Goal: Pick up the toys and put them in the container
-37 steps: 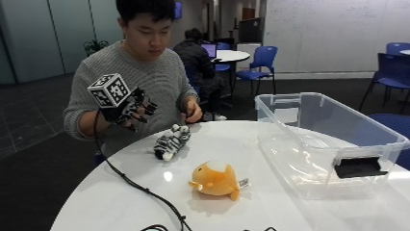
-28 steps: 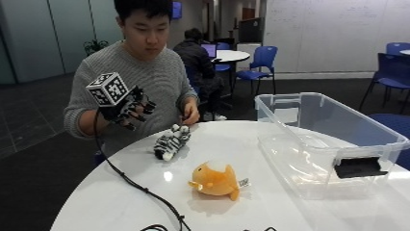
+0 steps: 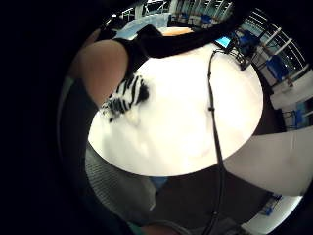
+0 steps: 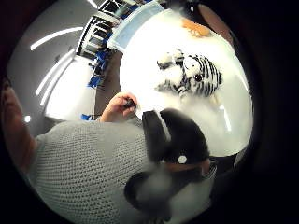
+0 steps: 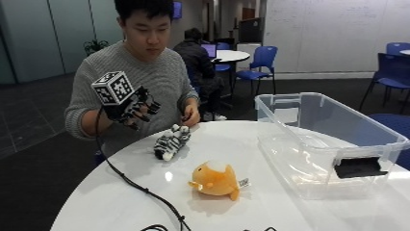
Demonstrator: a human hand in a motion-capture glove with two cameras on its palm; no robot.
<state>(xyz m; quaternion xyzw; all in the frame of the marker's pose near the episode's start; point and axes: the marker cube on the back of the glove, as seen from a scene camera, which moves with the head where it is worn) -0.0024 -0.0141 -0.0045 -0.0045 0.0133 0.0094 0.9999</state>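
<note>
Gloved right hand (image 5: 135, 111) barely shifted, raised near zebra toy (image 5: 172, 141), fingers loosely curled, empty

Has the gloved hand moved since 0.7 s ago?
Barely. In the outside view the gloved right hand still hovers above the table edge, just left of the zebra toy, about where it was. It holds nothing.

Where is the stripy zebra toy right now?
In the outside view, the zebra toy lies on the white table, just below the raised gloved hand and beyond the orange toy.
</note>
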